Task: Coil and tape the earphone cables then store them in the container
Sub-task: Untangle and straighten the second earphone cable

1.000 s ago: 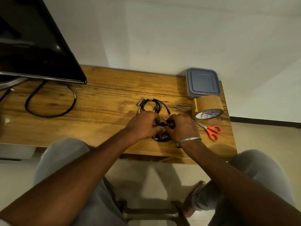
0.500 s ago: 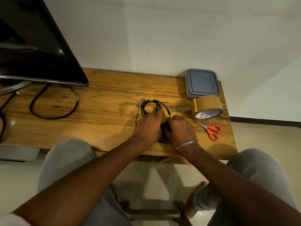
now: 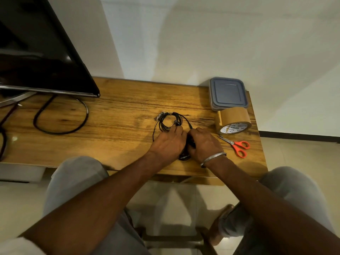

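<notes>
on the table [image 3: 119, 144], earphone cables [image 3: 162, 116] near-to-far

wooden table [image 3: 119, 115] bears cables [image 3: 166, 124], container [image 3: 228, 93], tape [image 3: 233, 118], scissors [image 3: 237, 146]

Earphone cable [image 3: 184, 157] partly hidden under left hand [image 3: 168, 142], right hand [image 3: 204, 144]

1. The brown tape roll [image 3: 233, 120], standing on the bench [image 3: 119, 126], carries the only print in view: dark letters on the white end face of its core.
2. The letters run round the ring and appear upside down from here; "TAPE" can be made out, and beside it a word beginning "BOND".
3. The remaining letters are too small to read.
</notes>
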